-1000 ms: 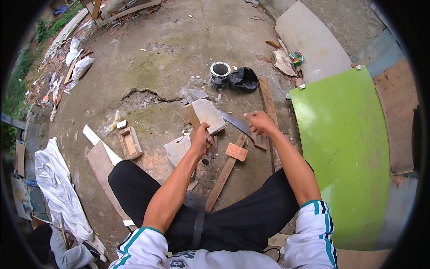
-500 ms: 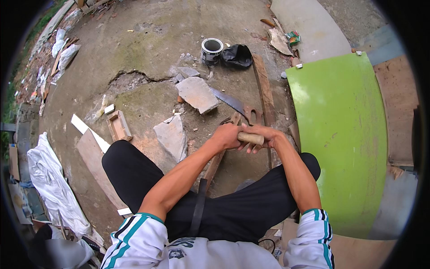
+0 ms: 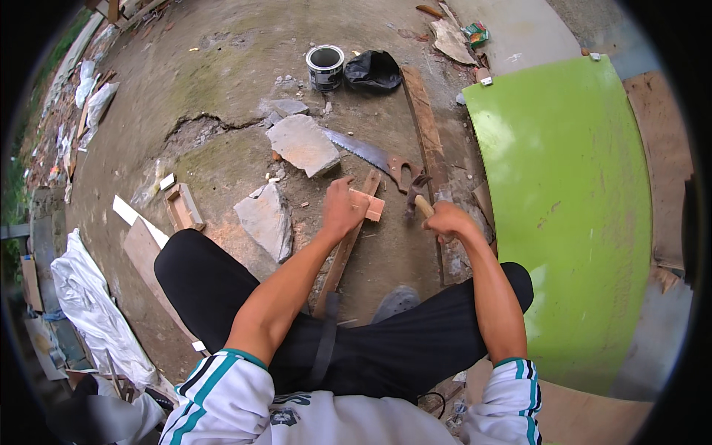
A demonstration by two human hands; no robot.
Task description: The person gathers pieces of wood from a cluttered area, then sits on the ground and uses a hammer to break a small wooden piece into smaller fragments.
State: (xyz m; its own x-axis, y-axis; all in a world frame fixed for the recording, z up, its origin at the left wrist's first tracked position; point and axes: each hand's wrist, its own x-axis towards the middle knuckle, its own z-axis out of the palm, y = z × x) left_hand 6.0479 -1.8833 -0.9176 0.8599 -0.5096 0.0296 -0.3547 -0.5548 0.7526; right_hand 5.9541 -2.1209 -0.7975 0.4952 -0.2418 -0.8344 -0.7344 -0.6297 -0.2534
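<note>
My left hand [image 3: 343,212] is closed around one end of a small pinkish wooden block [image 3: 375,209], just over a long wooden strip [image 3: 345,261] that runs back between my legs. To its right, my right hand [image 3: 449,220] grips a hammer [image 3: 423,205] by its wooden handle. The hammer's dark metal head [image 3: 417,185] points away from me, apart from the block. Beyond both hands lies a handsaw [image 3: 363,150] with a brown wooden handle, close to the hammer head. The underside of the block is hidden by my fingers.
Broken stone slabs [image 3: 304,144] lie ahead on cracked concrete. An open paint can [image 3: 325,68] stands beside a black bag [image 3: 371,71]. A wooden beam [image 3: 423,119] and green panel [image 3: 564,215] are to the right; a small wooden box [image 3: 183,208] sits left.
My hands, together around the hammer before, have come apart. The left is now on the wooden block; the right holds the hammer, its head turned away from me. The view has shifted slightly.
</note>
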